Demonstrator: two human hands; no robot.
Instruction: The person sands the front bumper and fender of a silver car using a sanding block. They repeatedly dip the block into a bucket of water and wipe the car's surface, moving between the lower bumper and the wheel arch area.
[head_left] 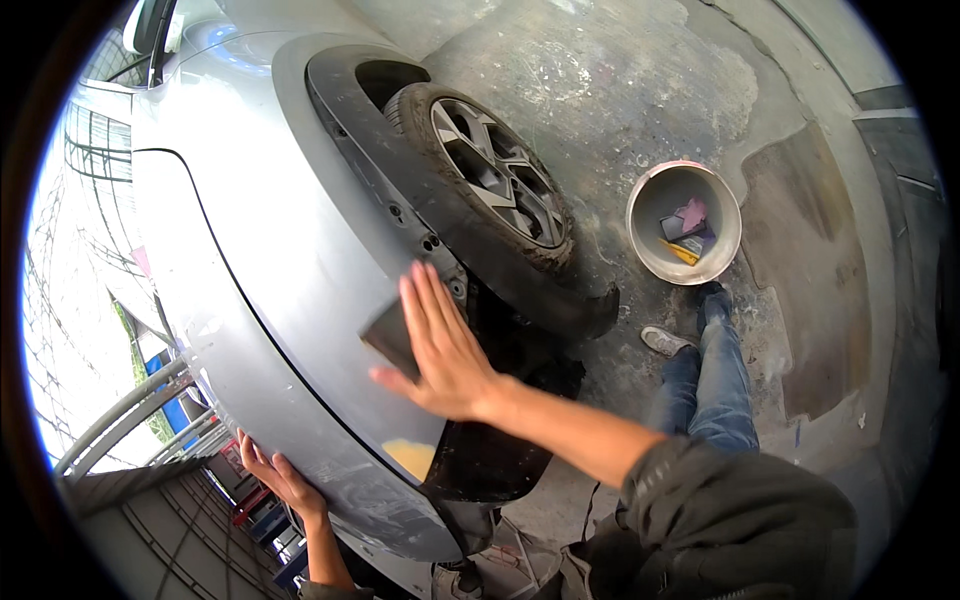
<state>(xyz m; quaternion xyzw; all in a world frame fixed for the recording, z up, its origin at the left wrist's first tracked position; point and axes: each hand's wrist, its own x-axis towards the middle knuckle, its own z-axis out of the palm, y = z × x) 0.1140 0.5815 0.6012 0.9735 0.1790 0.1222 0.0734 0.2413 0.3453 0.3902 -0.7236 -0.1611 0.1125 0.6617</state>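
My right hand (445,350) lies flat on the silver car panel (330,240) beside the wheel arch, fingers stretched out. Beneath its palm and fingers is a dark grey sanding pad (393,335), pressed against the panel; part of it is covered by the hand. Just below this hand, a yellowish bare patch (408,458) marks the panel's lower corner. At the lower left, my left hand (285,482) rests on the outer edge of the car's bodywork. Its fingers are spread and it holds nothing.
A loosened black wheel-arch trim (480,250) hangs out past the muddy wheel (497,170). On the floor to the right stands a white bucket (684,222) with a pink cloth, a yellow piece and dark sheets inside. My leg (722,385) is close to it. Metal railings (130,425) run at the left.
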